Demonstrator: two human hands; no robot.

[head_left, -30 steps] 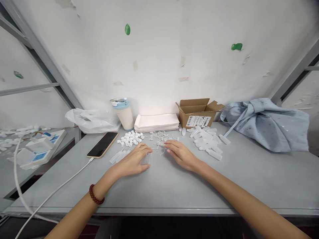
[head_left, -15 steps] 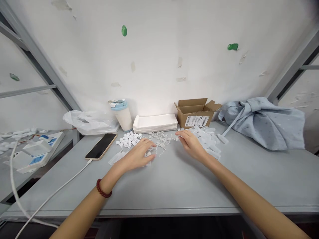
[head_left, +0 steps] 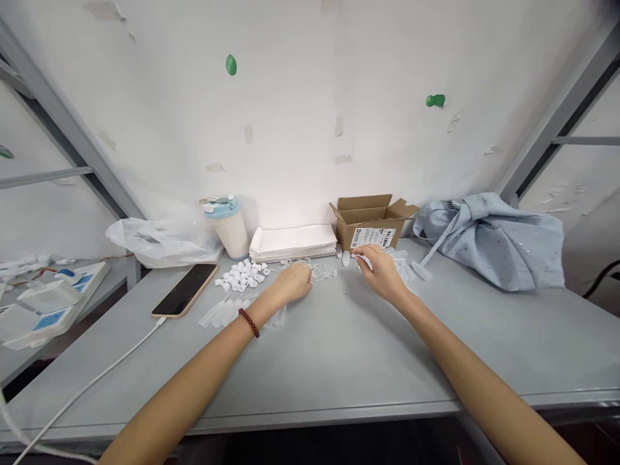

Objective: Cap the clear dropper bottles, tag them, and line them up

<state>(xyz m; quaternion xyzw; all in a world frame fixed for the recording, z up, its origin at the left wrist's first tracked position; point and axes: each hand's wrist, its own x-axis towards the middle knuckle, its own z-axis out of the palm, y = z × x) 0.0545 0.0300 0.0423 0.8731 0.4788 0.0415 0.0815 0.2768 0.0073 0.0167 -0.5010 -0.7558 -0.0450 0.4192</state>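
Note:
My left hand (head_left: 293,282) is curled closed over the pile of thin white cords (head_left: 321,273); its fingertips are hidden, and so is whatever they hold. My right hand (head_left: 379,270) has thumb and forefinger pinched together by the small translucent pieces (head_left: 345,259) in front of the box. Something small and pale may be at its fingertips, too small to name. Behind that hand lie translucent plastic tubes (head_left: 403,265). White caps (head_left: 242,276) are heaped left of my left hand, with more clear tubes (head_left: 225,312) nearer me, partly covered by my wrist.
A stack of white paper sheets (head_left: 293,240) and an open cardboard box (head_left: 371,223) stand by the wall. To the left are a lidded cup (head_left: 231,229), a plastic bag (head_left: 162,242) and a phone (head_left: 186,290) on a cable. A blue cloth bag (head_left: 494,242) lies right.
My left hand has moved right onto the cords, and its fingers have curled closed. My right hand stays near the tubes, its thumb now closer to the forefinger. The view has shifted slightly.

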